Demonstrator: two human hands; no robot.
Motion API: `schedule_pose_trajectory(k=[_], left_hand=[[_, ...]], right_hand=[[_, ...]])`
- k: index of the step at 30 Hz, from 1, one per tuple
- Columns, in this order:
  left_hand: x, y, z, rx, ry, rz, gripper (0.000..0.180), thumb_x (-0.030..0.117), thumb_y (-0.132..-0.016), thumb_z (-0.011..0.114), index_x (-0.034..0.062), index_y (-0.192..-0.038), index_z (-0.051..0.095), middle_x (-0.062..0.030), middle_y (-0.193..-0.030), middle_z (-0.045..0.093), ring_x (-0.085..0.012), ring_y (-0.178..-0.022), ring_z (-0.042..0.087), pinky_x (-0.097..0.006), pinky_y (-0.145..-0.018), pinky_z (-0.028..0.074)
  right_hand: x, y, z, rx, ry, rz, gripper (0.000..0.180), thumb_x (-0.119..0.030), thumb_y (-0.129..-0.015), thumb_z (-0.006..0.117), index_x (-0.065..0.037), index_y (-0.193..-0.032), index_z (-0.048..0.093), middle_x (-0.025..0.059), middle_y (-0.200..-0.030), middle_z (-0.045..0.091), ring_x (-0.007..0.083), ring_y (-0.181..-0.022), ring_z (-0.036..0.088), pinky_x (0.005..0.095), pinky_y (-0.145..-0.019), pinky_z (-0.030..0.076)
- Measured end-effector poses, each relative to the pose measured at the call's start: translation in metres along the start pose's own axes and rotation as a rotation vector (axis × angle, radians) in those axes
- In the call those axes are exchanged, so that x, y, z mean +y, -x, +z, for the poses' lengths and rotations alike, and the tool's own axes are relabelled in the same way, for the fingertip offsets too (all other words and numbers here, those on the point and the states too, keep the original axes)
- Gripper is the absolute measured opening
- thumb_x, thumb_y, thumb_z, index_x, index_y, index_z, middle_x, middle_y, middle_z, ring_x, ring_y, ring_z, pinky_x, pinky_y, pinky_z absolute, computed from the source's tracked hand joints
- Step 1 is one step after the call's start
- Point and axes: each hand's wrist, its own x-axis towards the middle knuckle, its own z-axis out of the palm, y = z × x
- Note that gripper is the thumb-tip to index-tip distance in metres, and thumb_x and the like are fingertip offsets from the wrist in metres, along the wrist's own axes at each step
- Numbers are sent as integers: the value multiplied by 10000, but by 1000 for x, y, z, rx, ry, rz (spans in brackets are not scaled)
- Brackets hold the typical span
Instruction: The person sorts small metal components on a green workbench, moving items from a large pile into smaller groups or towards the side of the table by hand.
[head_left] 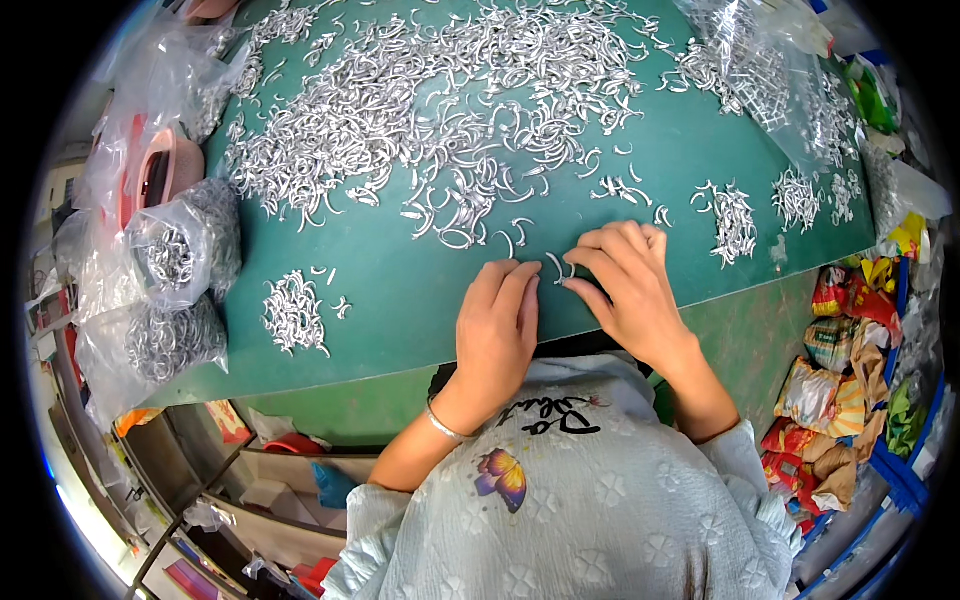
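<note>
Head view — my right hand has thumb and forefinger slightly parted, with two curved silver pieces right at their tips above the green tabletop; whether they are pinched, I cannot tell. My left hand sits just left of them, fingers bunched — I cannot see whether it holds anything.

left hand's palm hidden, upper bag cropped

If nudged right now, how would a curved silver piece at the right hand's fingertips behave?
The curved silver piece looks metallic, so probably stiff. Small beside the right hand, it seems light. Its shine suggests it may slide on the green table.
</note>
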Motion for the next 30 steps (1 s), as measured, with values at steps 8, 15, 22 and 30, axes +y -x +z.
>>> schedule_pose_trajectory(k=[8,15,22,30], left_hand=[[-1,5,-4,12,-42,-13,200,-88,-832,639,-12,-1017,647,-140,-942,601,-295,-774,599,-350,-693,491],[-1,5,-1,-2,-45,32,230,-49,-797,669,18,-1015,646,-116,-977,594,-303,-815,568,-387,-711,453],[4,4,2,-39,-78,65,232,-58,-810,652,15,-1030,644,-125,-982,591,-309,-837,578,-386,-732,461],[20,-13,9,-20,128,-5,264,-112,-860,584,11,-1085,645,-120,-957,592,-233,-726,578,-307,-623,476]], right_hand=[[22,16,-24,224,99,225,218,-12,-770,699,-61,-972,635,77,-972,642,247,-921,577,371,-859,363],[36,25,-44,311,446,378,188,-30,-821,670,-55,-1005,646,95,-989,615,269,-960,554,389,-825,381],[9,-2,0,143,281,187,218,-105,-777,731,-57,-971,643,62,-983,593,251,-933,540,398,-818,366],[0,20,-1,72,64,-5,175,-52,-776,671,-48,-951,655,53,-993,593,235,-916,538,384,-801,368]])
